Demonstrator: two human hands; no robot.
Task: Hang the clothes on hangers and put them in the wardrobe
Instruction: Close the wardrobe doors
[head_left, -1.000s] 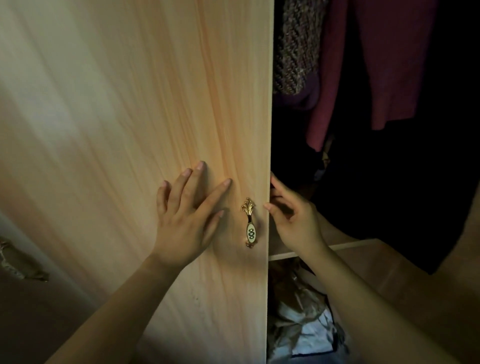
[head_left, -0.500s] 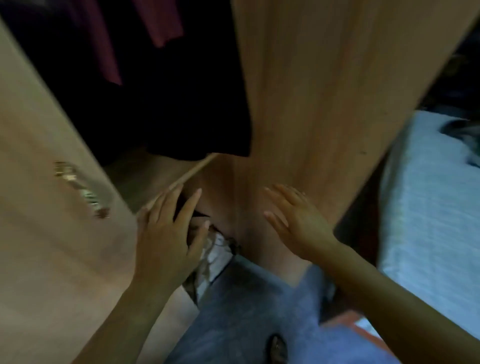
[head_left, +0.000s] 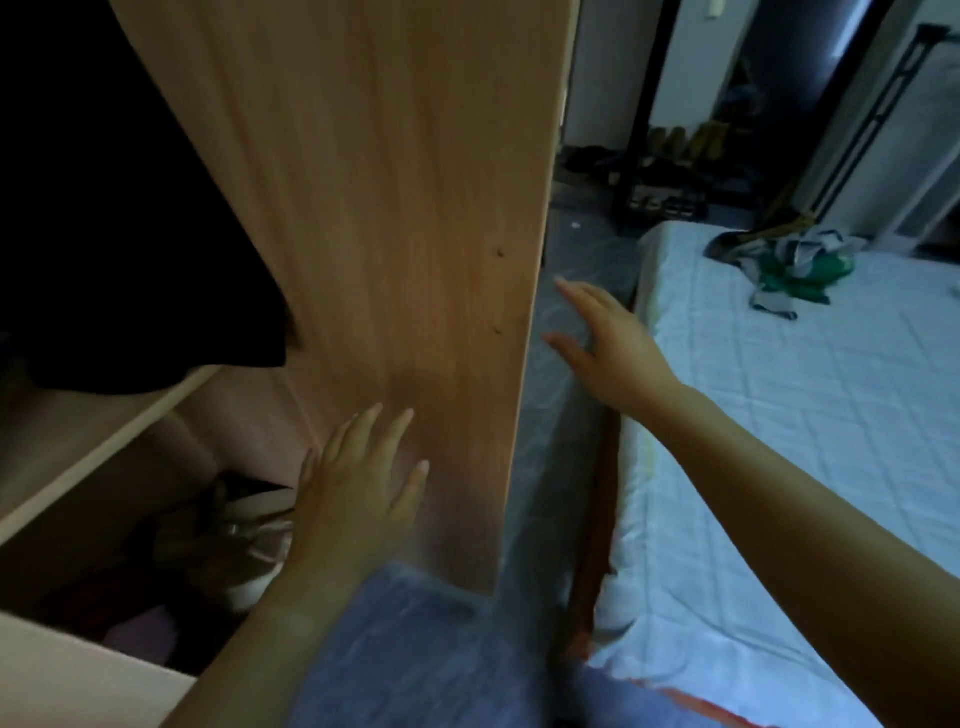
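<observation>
The wardrobe stands open, its right wooden door swung out in front of me. A dark garment hangs inside above a wooden shelf. My left hand is spread with straight fingers against the lower part of the door. My right hand is stretched out, fingers straight, just past the door's outer edge, holding nothing. A crumpled green and grey garment lies on the bed at the far right.
Bags and bundled items fill the wardrobe's bottom compartment. A narrow strip of grey floor runs between door and bed. A black rack with shoes stands by the far wall.
The view swung right, from the left door to the right door and the bed. My left hand left the left door for the right door; my right hand reached past its edge.
</observation>
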